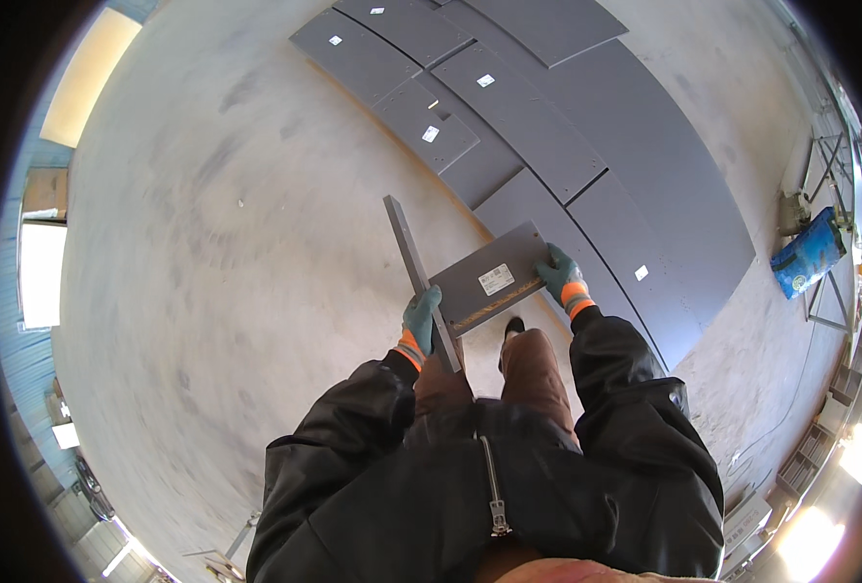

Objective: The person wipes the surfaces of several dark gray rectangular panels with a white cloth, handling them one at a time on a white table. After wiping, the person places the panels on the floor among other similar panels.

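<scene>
Bare, mottled concrete floor (207, 243) fills the left side. The left hand (421, 325), in a teal glove with an orange cuff, is wrapped around a narrow grey strip (413, 272) whose long axis runs from near the waist up and leftward. Beside it, the right hand (559, 277) pinches the right edge of a flat grey rectangular panel (489, 277) with a white label, tilted upward to the right. Matching smooth grey panels (567, 126) lie across the floor's upper right; a blue bag (808, 253) sits at its right edge
</scene>
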Demonstrator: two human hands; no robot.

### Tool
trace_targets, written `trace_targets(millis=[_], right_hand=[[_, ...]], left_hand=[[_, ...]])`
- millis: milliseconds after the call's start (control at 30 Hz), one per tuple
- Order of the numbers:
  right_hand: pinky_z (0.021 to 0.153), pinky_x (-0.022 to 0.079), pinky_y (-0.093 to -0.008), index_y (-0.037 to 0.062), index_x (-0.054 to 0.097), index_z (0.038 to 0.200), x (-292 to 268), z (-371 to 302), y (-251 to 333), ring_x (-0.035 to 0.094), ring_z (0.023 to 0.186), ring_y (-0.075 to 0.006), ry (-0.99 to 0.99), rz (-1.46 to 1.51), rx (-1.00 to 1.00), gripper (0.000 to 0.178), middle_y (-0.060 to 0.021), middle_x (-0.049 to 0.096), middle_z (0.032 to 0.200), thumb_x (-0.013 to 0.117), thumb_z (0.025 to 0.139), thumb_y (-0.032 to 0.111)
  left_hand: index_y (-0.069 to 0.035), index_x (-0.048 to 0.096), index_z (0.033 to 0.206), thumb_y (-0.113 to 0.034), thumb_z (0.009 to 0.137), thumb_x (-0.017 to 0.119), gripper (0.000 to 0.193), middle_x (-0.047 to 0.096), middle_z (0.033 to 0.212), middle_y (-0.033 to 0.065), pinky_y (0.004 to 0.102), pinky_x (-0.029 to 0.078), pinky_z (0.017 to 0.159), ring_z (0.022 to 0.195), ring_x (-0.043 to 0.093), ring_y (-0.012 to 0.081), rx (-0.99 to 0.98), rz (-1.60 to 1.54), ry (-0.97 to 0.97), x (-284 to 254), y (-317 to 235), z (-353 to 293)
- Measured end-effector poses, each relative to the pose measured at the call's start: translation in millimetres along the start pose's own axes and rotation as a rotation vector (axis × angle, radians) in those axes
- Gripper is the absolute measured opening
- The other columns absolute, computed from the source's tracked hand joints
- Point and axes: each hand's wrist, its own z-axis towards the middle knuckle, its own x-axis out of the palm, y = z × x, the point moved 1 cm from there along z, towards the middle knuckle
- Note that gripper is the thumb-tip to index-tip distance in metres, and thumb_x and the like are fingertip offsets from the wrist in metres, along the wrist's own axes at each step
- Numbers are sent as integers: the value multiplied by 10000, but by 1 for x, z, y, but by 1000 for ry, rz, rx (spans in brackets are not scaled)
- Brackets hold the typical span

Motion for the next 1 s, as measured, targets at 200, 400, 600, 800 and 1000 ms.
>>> trace_targets(millis=[200, 400, 600, 800, 1000], right_hand=[[954, 528, -424, 64, 588, 1377, 27, 97, -30, 670, 1137, -396, 8, -61, 84, 549, -219, 712, 1187, 655, 877, 279], [934, 533, -423, 65, 599, 1355, 66, 235, -109, 684, 1095, -364, -67, -119, -30, 504, -201, 723, 1154, 643, 907, 293], [930, 532, -461, 93, 612, 1331, 99, 354, -151, 664, 1095, -431, -89, -232, -61, 468, -220, 714, 1143, 612, 921, 318], [929, 529, -469, 103, 607, 1334, 120, 456, -191, 660, 1095, -427, -134, -318, -173, 468, -206, 715, 1154, 599, 926, 332], [1000, 510, -447, 113, 577, 1395, 142, 508, -200, 646, 1148, -420, -166, -336, -212, 526, -200, 699, 1222, 602, 920, 337]], left_hand=[[-92, 654, 1131, -397, 942, 707, 362, 635, 872, -9, 295, 529, 636, 740, 615, 126, 10, -22, -29, -3, 20, 106], [-40, 637, 1255, -340, 942, 719, 441, 652, 1143, 8, 298, 477, 939, 1046, 593, 131, -41, -34, -46, 12, 40, 243], [-91, 652, 1138, -364, 927, 709, 350, 649, 954, 5, 307, 537, 713, 820, 638, 136, -30, -105, -79, 10, 81, 369], [-96, 636, 1154, -387, 925, 709, 378, 638, 1022, 9, 309, 545, 784, 899, 641, 140, 47, -138, 63, 26, 85, 445], [-129, 626, 1135, -388, 927, 696, 339, 621, 977, 6, 303, 534, 746, 868, 631, 141, 85, -99, 68, 14, 104, 496]])
